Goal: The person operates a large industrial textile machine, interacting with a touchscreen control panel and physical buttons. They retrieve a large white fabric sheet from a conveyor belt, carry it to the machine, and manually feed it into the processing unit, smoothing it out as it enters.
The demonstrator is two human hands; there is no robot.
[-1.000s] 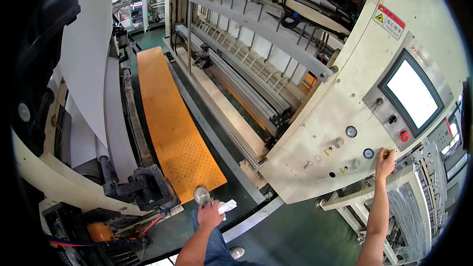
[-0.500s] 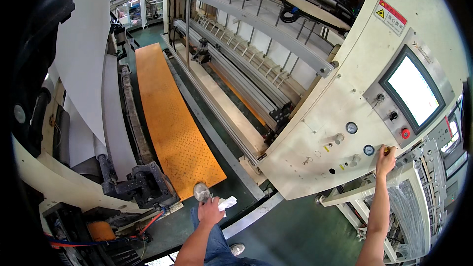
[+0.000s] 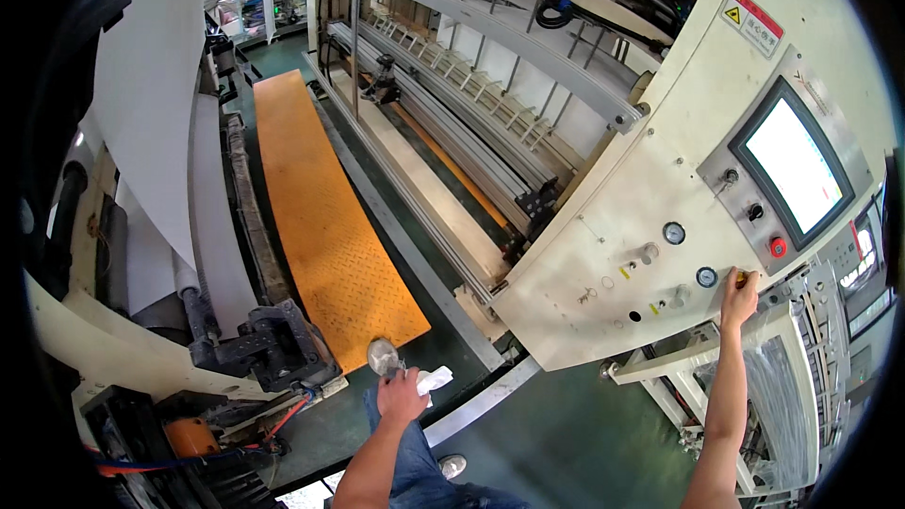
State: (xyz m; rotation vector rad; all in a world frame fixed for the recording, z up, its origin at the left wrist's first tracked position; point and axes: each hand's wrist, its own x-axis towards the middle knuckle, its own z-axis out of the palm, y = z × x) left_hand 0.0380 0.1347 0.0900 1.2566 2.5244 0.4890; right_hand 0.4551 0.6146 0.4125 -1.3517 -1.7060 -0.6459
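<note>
My right hand point(image 3: 739, 302) reaches out to the machine's cream side panel point(image 3: 566, 320), its fingers closed round a small knob with yellow on it point(image 3: 742, 278). Just left of that knob is a round pressure gauge point(image 3: 706, 276); a red push button point(image 3: 778, 246) sits above and to the right. Low in front of my body, my left hand point(image 3: 402, 398) is closed on a crumpled white cloth or paper point(image 3: 436, 381), which sticks out on the thumb side. A small greyish piece shows by those fingers, too unclear to name.
A lit touch screen point(image 3: 794, 168) is set in the panel. An orange checkered step plate point(image 3: 325, 226) runs away from me, with my shoe point(image 3: 382, 356) at its near end. White sheet material point(image 3: 146, 85) hangs at left. A wrapped frame point(image 3: 778, 405) stands at lower right.
The view has shifted slightly. My right hand stays at the knob, its fingers turned a little. My left hand still grips the white cloth or paper.
</note>
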